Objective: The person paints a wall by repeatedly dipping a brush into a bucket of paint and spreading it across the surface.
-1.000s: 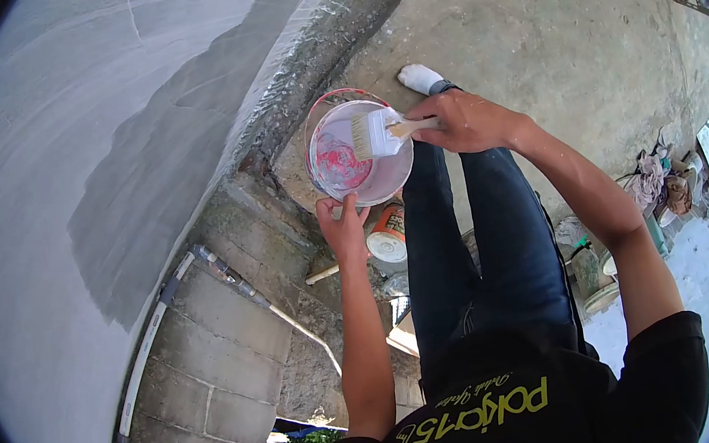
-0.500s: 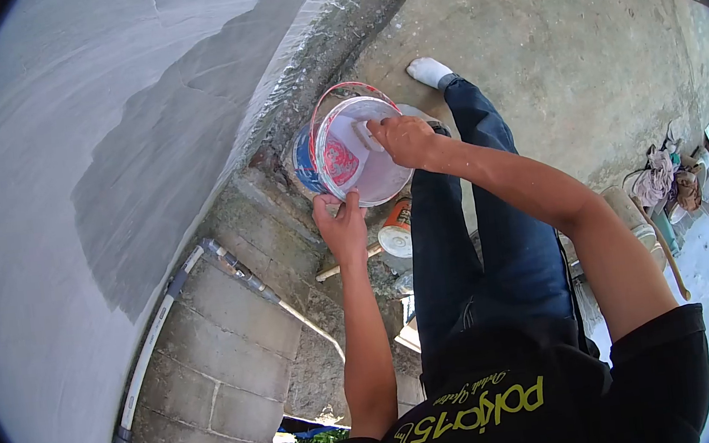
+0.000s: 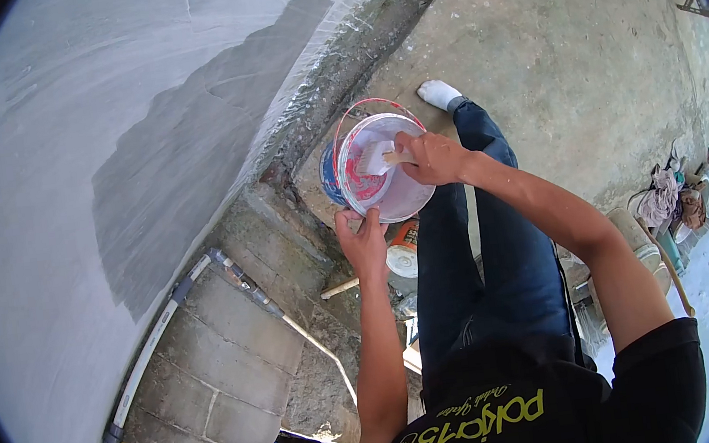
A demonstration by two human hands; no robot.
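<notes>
A paint bucket [image 3: 406, 201] with a red wire handle is tilted so that its mouth faces me. Its inside is coated in whitish paint, with a red patch low on the wall. My left hand [image 3: 363, 245] pinches the bucket's near rim. Inside the mouth, my right hand [image 3: 437, 159] is closed around the wooden handle of a wide paintbrush [image 3: 376, 159]. White paint covers the brush's bristles, which are close to the red patch.
To the left rises a grey wall [image 3: 182, 167] with a darker patch. An orange and white can [image 3: 403, 260] stands below the bucket. A pipe [image 3: 145, 359] runs along the block ledge. Rags [image 3: 660, 197] and buckets [image 3: 636, 237] lie at right.
The bucket and both hands have shifted slightly right and down in view. The brush has turned, so its bristles and wooden handle now show more plainly.
</notes>
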